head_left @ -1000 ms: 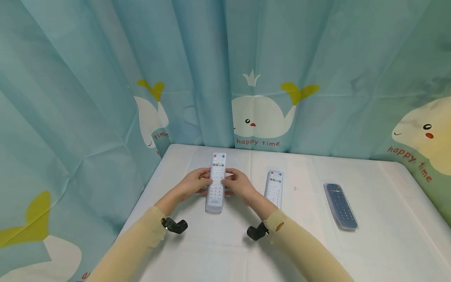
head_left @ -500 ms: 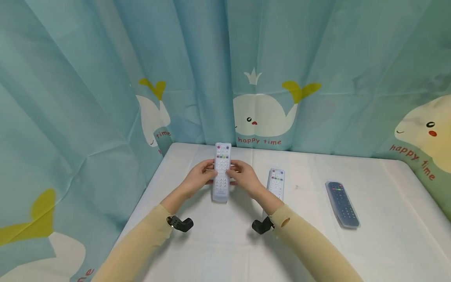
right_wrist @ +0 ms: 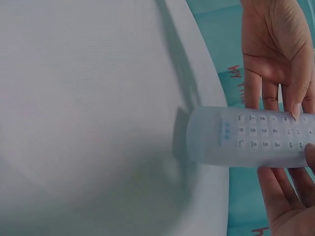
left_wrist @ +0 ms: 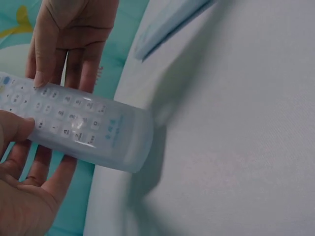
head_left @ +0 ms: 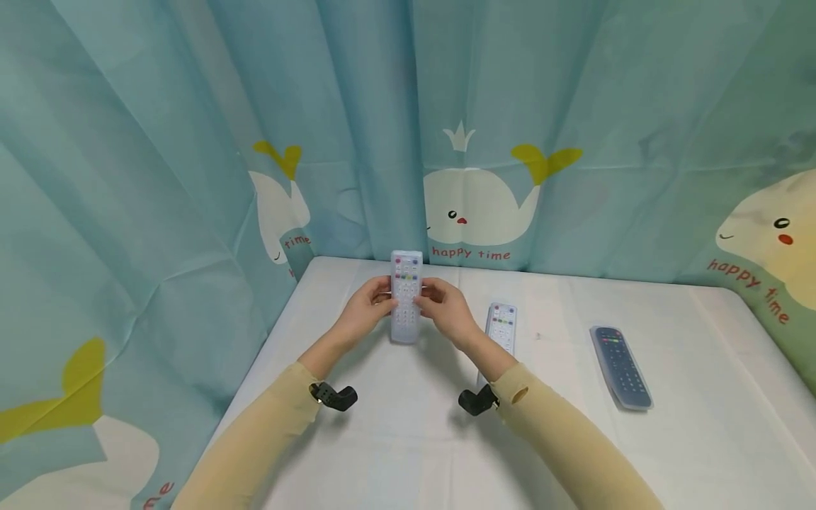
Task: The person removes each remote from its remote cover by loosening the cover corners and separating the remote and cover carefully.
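Observation:
A white remote in a translucent sleeve (head_left: 406, 322) stands tilted up between both hands, its buttons facing the head camera. My left hand (head_left: 365, 312) grips its left edge, and my right hand (head_left: 449, 312) grips the right edge, thumbs on the front and fingers behind. In the left wrist view, the left hand (left_wrist: 24, 191) and right hand (left_wrist: 74, 29) hold opposite sides of the remote (left_wrist: 98, 128). From the right wrist, the sleeve's lower end (right_wrist: 209, 137) shows close to the table; whether it touches is unclear.
A second white remote (head_left: 502, 329) lies beside my right wrist, partly covered by it. Farther right lies a dark remote in a clear sleeve (head_left: 621, 368). A blue curtain with whale prints (head_left: 370, 127) hangs behind and left of the white table (head_left: 395, 439).
Both hands have moved the remote slightly away from me and to the right, and its top end has tilted up. The grip has stayed on both edges.

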{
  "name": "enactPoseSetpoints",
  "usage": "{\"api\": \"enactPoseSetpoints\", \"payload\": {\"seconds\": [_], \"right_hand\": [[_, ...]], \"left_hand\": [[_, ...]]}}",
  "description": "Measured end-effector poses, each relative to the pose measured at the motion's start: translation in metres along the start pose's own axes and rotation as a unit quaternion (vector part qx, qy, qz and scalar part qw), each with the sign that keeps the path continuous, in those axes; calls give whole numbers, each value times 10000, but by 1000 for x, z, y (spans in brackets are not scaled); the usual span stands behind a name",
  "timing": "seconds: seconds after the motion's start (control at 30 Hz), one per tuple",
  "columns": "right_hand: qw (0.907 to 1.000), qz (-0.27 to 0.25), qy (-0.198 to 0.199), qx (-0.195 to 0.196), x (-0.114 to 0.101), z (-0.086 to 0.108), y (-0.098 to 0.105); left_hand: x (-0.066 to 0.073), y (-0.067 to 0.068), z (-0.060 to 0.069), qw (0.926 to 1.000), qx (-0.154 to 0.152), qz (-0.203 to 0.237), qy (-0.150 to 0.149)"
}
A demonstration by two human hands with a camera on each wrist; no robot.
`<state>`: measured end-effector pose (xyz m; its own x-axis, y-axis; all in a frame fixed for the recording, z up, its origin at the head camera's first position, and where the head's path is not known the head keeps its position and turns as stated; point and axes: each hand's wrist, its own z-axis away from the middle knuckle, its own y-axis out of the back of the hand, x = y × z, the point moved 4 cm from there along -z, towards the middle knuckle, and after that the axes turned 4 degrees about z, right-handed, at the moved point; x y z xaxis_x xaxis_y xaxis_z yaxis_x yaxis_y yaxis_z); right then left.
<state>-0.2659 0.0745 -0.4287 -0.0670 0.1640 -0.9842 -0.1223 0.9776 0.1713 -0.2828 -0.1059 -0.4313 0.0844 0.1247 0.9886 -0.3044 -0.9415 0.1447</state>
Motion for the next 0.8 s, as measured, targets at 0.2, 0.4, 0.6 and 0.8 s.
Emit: {"api": "enactPoseSetpoints", "payload": {"seconds": [0.2,0.4,0.6,0.8], "right_hand": [[9998,76,179,20,-3,-1,2],[9990,329,284,91,-6,-2,2],[9980,561,260,102,-2,-2,0],[9972,704,219,111,1,-1,-2]], "left_hand": [[5,0,-2,9997,69,-82,-222],[5,0,-3,9994,83,-119,-319],[0,0,-1,9994,44,-237,-230],[-2,0,1,9994,-45,-269,-225]]}}
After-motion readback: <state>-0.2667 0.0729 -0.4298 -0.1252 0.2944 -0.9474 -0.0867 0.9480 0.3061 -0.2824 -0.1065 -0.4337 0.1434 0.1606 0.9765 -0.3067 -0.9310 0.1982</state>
